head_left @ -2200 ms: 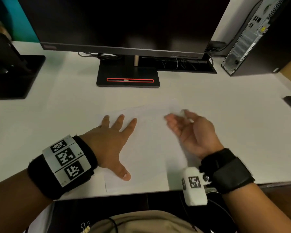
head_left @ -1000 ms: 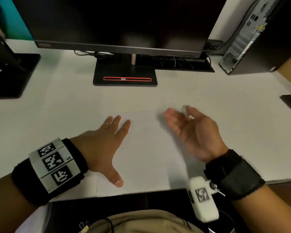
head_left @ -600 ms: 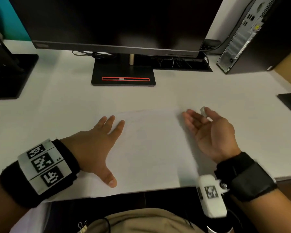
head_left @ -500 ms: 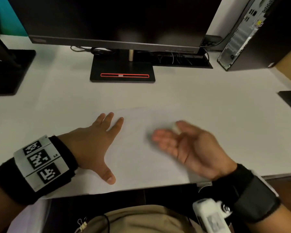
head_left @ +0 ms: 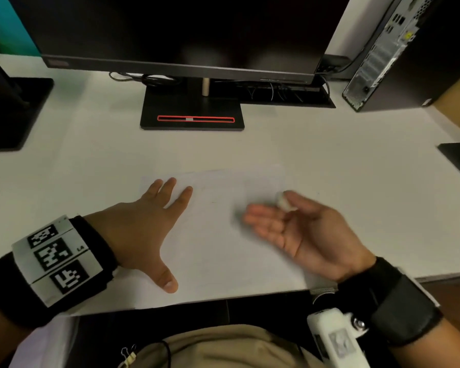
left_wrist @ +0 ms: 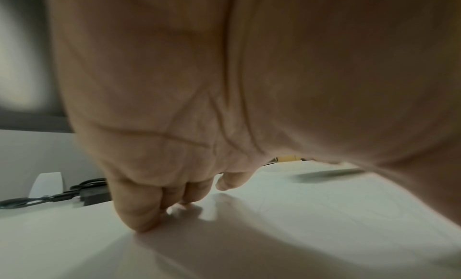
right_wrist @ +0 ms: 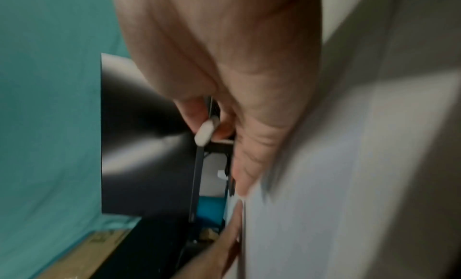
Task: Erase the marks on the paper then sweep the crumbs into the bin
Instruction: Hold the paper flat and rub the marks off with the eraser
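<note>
On the left, my left hand [head_left: 141, 229] still pins the paper [head_left: 218, 251] flat, fingers spread. Rightward, my right hand [head_left: 303, 232] has swung back across it, pinching the eraser [head_left: 284, 201], other fingers loose: sweeping crumbs, I judge.

White bench [head_left: 343, 166] is carrying a sheet of paper [head_left: 223, 251] lying flat at its near edge. A monitor stand base [head_left: 191, 112] is sitting at centre rear, a computer tower [head_left: 383, 57] standing rear right, cables [head_left: 276, 91] lying between them.
</note>
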### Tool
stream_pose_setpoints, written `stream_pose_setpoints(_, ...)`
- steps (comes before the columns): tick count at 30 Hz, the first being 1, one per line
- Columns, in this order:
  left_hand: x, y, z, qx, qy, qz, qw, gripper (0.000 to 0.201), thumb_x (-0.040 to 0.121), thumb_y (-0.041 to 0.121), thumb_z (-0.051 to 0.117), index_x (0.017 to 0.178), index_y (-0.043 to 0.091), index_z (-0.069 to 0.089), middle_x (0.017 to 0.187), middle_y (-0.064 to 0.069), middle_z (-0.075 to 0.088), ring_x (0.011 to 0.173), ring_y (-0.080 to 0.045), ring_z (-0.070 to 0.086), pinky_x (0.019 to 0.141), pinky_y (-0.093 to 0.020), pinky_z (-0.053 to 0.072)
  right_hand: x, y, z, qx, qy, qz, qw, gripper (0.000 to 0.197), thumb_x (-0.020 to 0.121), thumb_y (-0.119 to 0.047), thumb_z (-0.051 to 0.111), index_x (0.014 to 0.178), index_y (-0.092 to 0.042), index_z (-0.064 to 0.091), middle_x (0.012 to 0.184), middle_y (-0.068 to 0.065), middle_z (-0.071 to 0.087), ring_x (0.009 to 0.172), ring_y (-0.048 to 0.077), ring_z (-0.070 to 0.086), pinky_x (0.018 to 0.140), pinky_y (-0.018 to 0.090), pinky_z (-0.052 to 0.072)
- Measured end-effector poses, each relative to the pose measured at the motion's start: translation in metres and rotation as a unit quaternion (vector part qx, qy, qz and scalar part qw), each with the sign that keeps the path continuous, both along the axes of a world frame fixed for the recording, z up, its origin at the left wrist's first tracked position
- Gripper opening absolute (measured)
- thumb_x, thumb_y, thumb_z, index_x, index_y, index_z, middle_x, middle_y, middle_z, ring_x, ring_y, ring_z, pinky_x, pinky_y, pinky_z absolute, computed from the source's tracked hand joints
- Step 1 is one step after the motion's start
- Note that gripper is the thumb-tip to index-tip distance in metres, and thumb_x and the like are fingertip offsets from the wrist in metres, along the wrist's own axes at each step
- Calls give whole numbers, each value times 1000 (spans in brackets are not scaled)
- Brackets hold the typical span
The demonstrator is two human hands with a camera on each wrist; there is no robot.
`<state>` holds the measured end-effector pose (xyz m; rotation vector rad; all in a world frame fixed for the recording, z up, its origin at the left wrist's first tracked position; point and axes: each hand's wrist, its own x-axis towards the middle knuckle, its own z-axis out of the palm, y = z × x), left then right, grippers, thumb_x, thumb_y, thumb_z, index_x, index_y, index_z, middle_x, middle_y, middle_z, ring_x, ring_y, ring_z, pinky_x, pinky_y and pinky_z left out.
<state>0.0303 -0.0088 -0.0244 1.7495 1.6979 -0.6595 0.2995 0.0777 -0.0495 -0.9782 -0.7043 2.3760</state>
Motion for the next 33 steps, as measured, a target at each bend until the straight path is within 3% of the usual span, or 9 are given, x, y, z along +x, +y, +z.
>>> stream_pose_setpoints(4, 1, -1, 1, -2, 5, 1, 1000, 164, 51, 79, 81, 142, 31, -46, 152, 1, -49, 143, -21, -40, 122, -49, 22, -14, 8, -11, -9, -78, 87, 993, 14, 96, -18, 52, 101, -6, 59, 127, 37, 62, 115, 44, 67, 100, 47, 53)
stream_pose_setpoints(6, 2, -1, 2, -5, 1, 5, 1000, 163, 52, 77, 82, 142, 31, -46, 151, 1, -50, 143, -20, -40, 122, -48, 21, -11, 38, -12, -27, -65, -32, 997, 34, 97, -20, 51, 122, 2, 56, 127, 33, 63, 105, 38, 71, 94, 42, 57)
stream_pose_setpoints(10, 3, -1, 3, -2, -3, 2, 1000, 164, 52, 76, 83, 142, 31, -47, 152, -1, -50, 142, -22, -41, 123, -48, 20, -9, 68, -7, 31, -16, -257, 966, 20, 105, -17, 46, 112, -2, 56, 124, 27, 60, 100, 35, 72, 84, 39, 63)
stream_pose_setpoints(16, 2, 0, 2, -1, -8, 4, 1000, 165, 50, 78, 82, 142, 29, -46, 152, -1, -50, 142, -22, -41, 122, -49, 22, -47, 26, -10, 5, -57, 119, 991, 18, 102, -16, 47, 96, -3, 57, 130, 38, 59, 119, 46, 62, 102, 49, 50)
stream_pose_setpoints(19, 1, -1, 1, -2, -13, 9, 1000, 164, 51, 77, 82, 142, 31, -46, 150, 1, -51, 142, -20, -41, 122, -49, 22, -47, 63, -10, -17, -53, -37, 998, 34, 108, -23, 39, 104, 3, 60, 125, 31, 61, 107, 36, 65, 96, 40, 54)
stream_pose_setpoints(23, 1, -1, 0, 0, -17, 10, 1000, 164, 51, 75, 84, 143, 31, -45, 151, 1, -50, 142, -20, -41, 122, -49, 22, -40, 99, -1, 34, -25, -285, 958, 18, 105, -17, 46, 93, -10, 57, 119, 22, 60, 103, 35, 67, 100, 41, 56)
stream_pose_setpoints(26, 0, -1, 0, 4, -14, 9, 1000, 164, 52, 75, 84, 144, 30, -44, 151, 0, -51, 142, -21, -41, 122, -49, 22, -53, 76, 7, 27, 17, -150, 988, 38, 103, -19, 47, 77, -4, 70, 113, 23, 66, 110, 37, 65, 101, 39, 55)
stream_pose_setpoints(29, -1, -1, -2, 7, -17, 7, 1000, 164, 52, 76, 83, 145, 29, -43, 151, 0, -50, 143, -21, -41, 122, -49, 22, -65, 56, -1, 27, -56, 97, 993, 24, 99, -19, 51, 97, 1, 62, 132, 32, 61, 120, 44, 63, 101, 47, 53)
stream_pose_setpoints(33, -3, -2, -4, 11, -21, 7, 1000, 163, 52, 77, 83, 145, 29, -42, 152, 0, -49, 143, -21, -41, 122, -50, 22, -48, 101, -7, -8, -70, -31, 997, 37, 105, -24, 44, 120, 6, 58, 132, 30, 63, 118, 39, 66, 96, 45, 56)
